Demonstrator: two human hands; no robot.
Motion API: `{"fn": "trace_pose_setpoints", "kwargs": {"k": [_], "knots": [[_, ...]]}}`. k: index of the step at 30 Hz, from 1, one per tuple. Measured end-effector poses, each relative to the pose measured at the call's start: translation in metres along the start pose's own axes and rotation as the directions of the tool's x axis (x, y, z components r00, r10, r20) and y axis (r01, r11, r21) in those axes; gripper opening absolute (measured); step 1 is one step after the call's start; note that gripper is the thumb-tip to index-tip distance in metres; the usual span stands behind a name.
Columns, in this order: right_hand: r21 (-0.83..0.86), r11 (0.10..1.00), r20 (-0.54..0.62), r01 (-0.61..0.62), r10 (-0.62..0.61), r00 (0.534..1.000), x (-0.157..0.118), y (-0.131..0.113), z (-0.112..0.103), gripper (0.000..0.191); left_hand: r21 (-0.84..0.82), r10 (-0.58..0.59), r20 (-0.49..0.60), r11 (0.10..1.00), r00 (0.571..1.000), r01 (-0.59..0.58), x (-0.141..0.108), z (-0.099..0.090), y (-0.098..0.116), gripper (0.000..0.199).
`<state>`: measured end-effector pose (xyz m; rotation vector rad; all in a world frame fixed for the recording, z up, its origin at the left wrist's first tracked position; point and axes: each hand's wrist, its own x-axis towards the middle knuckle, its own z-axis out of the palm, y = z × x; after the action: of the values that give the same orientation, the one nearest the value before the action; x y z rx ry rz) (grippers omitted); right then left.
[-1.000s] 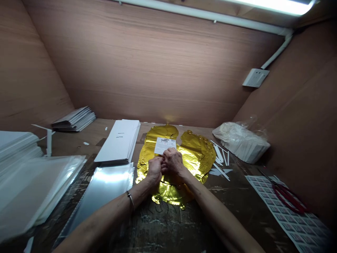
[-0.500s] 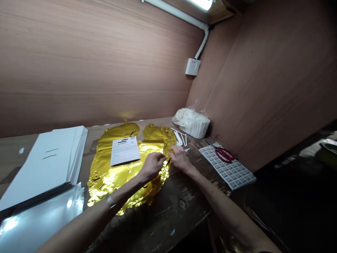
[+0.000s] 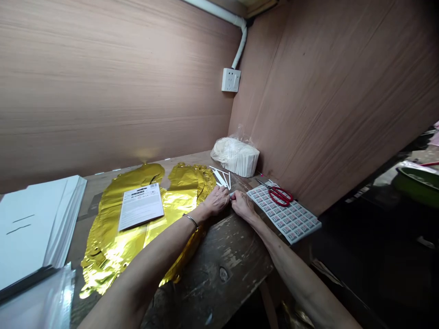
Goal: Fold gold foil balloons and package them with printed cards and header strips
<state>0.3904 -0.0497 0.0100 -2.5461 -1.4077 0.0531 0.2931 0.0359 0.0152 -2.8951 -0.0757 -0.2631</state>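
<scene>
My left hand (image 3: 217,200) is at the right edge of a gold foil balloon sheet (image 3: 178,201), its fingers bent down and closed. Close beside it, my right hand (image 3: 243,205) is closed in a pinch over the dark wooden table. A small pale piece (image 3: 232,195) shows between the two hands; its kind is unclear, and the fingers hide most of it. Just beyond the fingertips lie several thin white strips (image 3: 224,178). A printed white card (image 3: 141,206) with a hang slot rests on the gold foil.
At left are a stack of white cards (image 3: 27,228) and clear plastic sleeves (image 3: 41,301). A bag of white strips (image 3: 236,155) stands in the back corner. Red-handled scissors (image 3: 280,196) lie on a sticker sheet (image 3: 291,219) at right. Wooden walls (image 3: 120,82) close the back and right.
Both hands have left the foil's right side, moving toward the white strips and closing in on the small pale piece. The camera view has turned right.
</scene>
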Motion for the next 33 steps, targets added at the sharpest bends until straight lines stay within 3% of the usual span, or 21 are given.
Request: {"fn": "trace_pose_setpoints", "kwargs": {"k": [7,10,13,15,18,22,25,29,33], "knots": [[-0.053,0.998,0.047,-0.029,0.032,0.998,-0.003,-0.006,-0.01,0.028,-0.026,0.061,0.015,0.998,0.998,-0.061,0.01,0.003,-0.007,0.019],[-0.092,0.996,-0.004,-0.02,0.02,1.0,-0.007,-0.011,-0.015,0.027,-0.056,0.017,0.025,0.998,1.0,-0.015,0.011,0.003,-0.003,0.023],[-0.172,0.985,-0.111,-0.001,-0.019,0.994,-0.014,-0.011,-0.026,0.024,-0.112,-0.055,-0.023,0.992,0.998,0.052,0.001,-0.011,-0.003,0.023],[-0.19,0.982,-0.161,0.014,-0.045,0.986,-0.02,-0.006,-0.036,0.021,-0.151,-0.108,-0.074,0.984,0.991,0.096,-0.022,-0.027,-0.013,0.024],[-0.104,0.99,-0.218,0.099,-0.12,0.969,-0.028,-0.001,-0.048,0.02,-0.201,-0.23,-0.087,0.957,0.969,0.209,-0.083,-0.05,-0.04,0.032],[0.174,0.944,-0.14,0.28,-0.257,0.956,-0.041,-0.022,-0.048,0.021,-0.177,-0.453,0.114,0.866,0.884,0.467,-0.185,-0.059,-0.07,0.056],[0.278,0.873,-0.067,0.401,-0.399,0.915,-0.052,-0.057,-0.041,0.02,-0.15,-0.497,0.292,0.82,0.817,0.552,-0.234,-0.05,-0.075,0.066],[0.253,0.843,-0.001,0.475,-0.491,0.871,-0.063,-0.097,-0.03,0.018,-0.145,-0.559,0.258,0.784,0.788,0.603,-0.253,-0.037,-0.07,0.05],[0.197,0.845,0.036,0.497,-0.513,0.858,-0.067,-0.112,-0.025,0.017,-0.09,-0.557,0.166,0.813,0.813,0.575,-0.249,-0.037,-0.066,0.033]]}}
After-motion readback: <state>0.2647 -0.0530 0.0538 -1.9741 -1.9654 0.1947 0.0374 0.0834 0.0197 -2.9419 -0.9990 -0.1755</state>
